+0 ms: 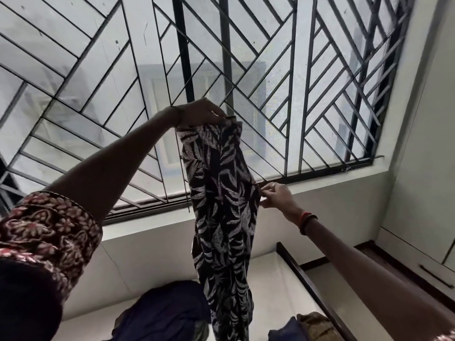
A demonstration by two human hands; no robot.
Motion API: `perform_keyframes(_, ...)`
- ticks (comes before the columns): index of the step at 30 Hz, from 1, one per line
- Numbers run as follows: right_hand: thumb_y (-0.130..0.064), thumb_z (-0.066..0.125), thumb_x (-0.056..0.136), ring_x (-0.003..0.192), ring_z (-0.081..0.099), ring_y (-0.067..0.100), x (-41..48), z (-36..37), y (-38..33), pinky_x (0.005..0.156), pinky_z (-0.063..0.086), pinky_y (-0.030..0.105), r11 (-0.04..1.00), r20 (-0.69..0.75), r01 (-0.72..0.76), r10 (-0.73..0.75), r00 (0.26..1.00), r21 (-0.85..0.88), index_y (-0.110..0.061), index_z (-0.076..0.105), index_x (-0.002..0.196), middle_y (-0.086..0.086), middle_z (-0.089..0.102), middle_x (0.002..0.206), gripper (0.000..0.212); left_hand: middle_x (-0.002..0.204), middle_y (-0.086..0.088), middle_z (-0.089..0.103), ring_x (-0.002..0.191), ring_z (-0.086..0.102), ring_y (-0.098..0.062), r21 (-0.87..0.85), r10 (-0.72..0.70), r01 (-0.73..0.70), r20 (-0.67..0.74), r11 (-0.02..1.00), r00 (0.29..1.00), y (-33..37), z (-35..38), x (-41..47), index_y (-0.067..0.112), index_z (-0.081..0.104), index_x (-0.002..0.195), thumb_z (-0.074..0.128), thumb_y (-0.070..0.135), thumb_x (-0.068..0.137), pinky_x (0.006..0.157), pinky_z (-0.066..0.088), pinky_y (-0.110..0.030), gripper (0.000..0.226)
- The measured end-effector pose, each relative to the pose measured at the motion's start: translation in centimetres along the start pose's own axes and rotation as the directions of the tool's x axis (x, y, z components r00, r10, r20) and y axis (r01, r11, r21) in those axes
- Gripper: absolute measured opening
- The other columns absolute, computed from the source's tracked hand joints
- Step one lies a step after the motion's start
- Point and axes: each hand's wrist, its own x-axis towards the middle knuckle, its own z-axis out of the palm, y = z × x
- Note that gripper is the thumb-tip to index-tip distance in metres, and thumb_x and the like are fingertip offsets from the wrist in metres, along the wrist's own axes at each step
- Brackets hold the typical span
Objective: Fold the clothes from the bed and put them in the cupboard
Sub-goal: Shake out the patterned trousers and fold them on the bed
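A black garment with a white leaf print [222,217] hangs in the air in front of the window. My left hand [200,112] is raised high and grips its top edge. My right hand [274,194] is lower and pinches the garment's right edge about halfway down. The cloth's lower end dangles over the bed [275,286]. A dark blue piece of clothing [170,308] lies heaped on the bed below, and further clothes, one blue [285,332] and one brownish [314,323], sit at the bottom right.
A large window with a black diagonal metal grille [246,70] fills the wall ahead. The bed's dark wooden side rail [310,289] runs along its right edge. A pale cupboard with a dark handle [434,274] stands at the right.
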Motion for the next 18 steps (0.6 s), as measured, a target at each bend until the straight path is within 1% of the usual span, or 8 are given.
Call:
perform_keyframes(1, -0.005, 0.057, 0.093, 0.045, 0.064, 0.009, -0.2, 0.3, 0.1, 0.047, 0.054, 0.021, 0.990, -0.032, -0.040, 0.044, 0.998, 0.138, -0.005, 0.051, 0.081, 0.013, 0.062, 0.076, 0.013, 0.093, -0.003, 0.070, 0.080, 0.064, -0.011, 0.070, -0.001, 0.001, -0.003, 0.998, 1.000, -0.3, -0.2, -0.1, 0.016, 0.071, 0.103, 0.064, 0.035, 0.087, 0.082, 0.051, -0.030, 0.026)
perform_keyframes(3, -0.011, 0.048, 0.099, 0.055, 0.070, 0.022, -0.7, 1.0, 0.5, 0.054, 0.058, 0.033, 0.936, 0.006, -0.101, 0.105, 0.994, 0.337, -0.001, 0.043, 0.090, 0.022, 0.066, 0.088, 0.014, 0.099, -0.009, 0.070, 0.090, 0.064, -0.021, 0.174, 0.015, -0.006, -0.050, 0.985, 0.999, -1.1, -0.3, -0.4, 0.013, 0.070, 0.107, 0.063, 0.033, 0.088, 0.086, 0.048, -0.034, 0.029)
perform_keyframes(4, -0.013, 0.043, 0.101, 0.061, 0.071, 0.027, -1.0, 1.3, 0.8, 0.057, 0.059, 0.037, 0.921, 0.040, -0.117, 0.110, 0.993, 0.372, 0.001, 0.042, 0.100, 0.027, 0.066, 0.097, 0.014, 0.100, -0.012, 0.070, 0.093, 0.064, -0.024, 0.214, 0.030, -0.011, -0.085, 0.977, 0.996, -1.5, -0.2, -0.7, 0.012, 0.069, 0.108, 0.062, 0.032, 0.089, 0.085, 0.046, -0.034, 0.029)
perform_keyframes(6, -0.013, 0.039, 0.102, 0.071, 0.072, 0.031, -1.7, 2.0, 1.6, 0.061, 0.060, 0.036, 0.897, 0.113, -0.136, 0.097, 0.989, 0.421, 0.008, 0.040, 0.118, 0.032, 0.063, 0.109, 0.026, 0.100, -0.013, 0.070, 0.094, 0.064, -0.025, 0.277, 0.059, -0.021, -0.130, 0.961, 0.990, -2.3, 0.2, -1.4, 0.013, 0.068, 0.110, 0.059, 0.031, 0.091, 0.083, 0.046, -0.034, 0.028)
perform_keyframes(10, -0.006, 0.056, 0.093, 0.084, 0.072, 0.022, -3.3, 3.4, 2.7, 0.072, 0.059, 0.025, 0.908, 0.264, -0.115, 0.004, 0.964, 0.404, 0.004, 0.044, 0.115, 0.023, 0.065, 0.108, 0.027, 0.098, -0.012, 0.071, 0.091, 0.065, -0.027, 0.299, 0.059, -0.009, -0.159, 0.954, 0.985, -3.2, 1.2, -2.9, 0.017, 0.067, 0.110, 0.057, 0.034, 0.092, 0.081, 0.050, -0.042, 0.027)
perform_keyframes(13, 0.001, 0.066, 0.084, 0.079, 0.072, 0.019, -3.6, 4.0, 3.4, 0.071, 0.058, 0.024, 0.956, 0.296, -0.070, -0.019, 0.955, 0.286, 0.012, 0.049, 0.113, 0.020, 0.070, 0.095, 0.035, 0.101, -0.011, 0.071, 0.092, 0.066, -0.025, 0.285, 0.074, -0.028, -0.153, 0.958, 0.985, -3.2, 1.5, -3.7, 0.014, 0.067, 0.113, 0.058, 0.031, 0.092, 0.083, 0.051, -0.041, 0.029)
perform_keyframes(15, 0.002, 0.066, 0.083, 0.073, 0.072, 0.020, -3.7, 4.4, 3.2, 0.069, 0.060, 0.027, 0.954, 0.227, -0.054, -0.015, 0.974, 0.295, 0.014, 0.050, 0.110, 0.022, 0.069, 0.092, 0.033, 0.101, -0.011, 0.072, 0.091, 0.067, -0.024, 0.278, 0.096, -0.049, -0.158, 0.959, 0.983, -3.4, 1.5, -4.0, 0.013, 0.068, 0.113, 0.058, 0.030, 0.092, 0.083, 0.051, -0.040, 0.028)
perform_keyframes(18, 0.001, 0.059, 0.089, 0.066, 0.072, 0.021, -3.7, 4.9, 3.2, 0.067, 0.060, 0.031, 0.868, -0.052, 0.002, 0.028, 0.998, 0.497, 0.005, 0.048, 0.098, 0.022, 0.068, 0.086, 0.015, 0.098, -0.010, 0.072, 0.087, 0.065, -0.019, 0.250, 0.112, -0.059, -0.202, 0.966, 0.973, -3.8, 1.1, -4.2, 0.014, 0.068, 0.110, 0.059, 0.030, 0.091, 0.080, 0.047, -0.033, 0.026)
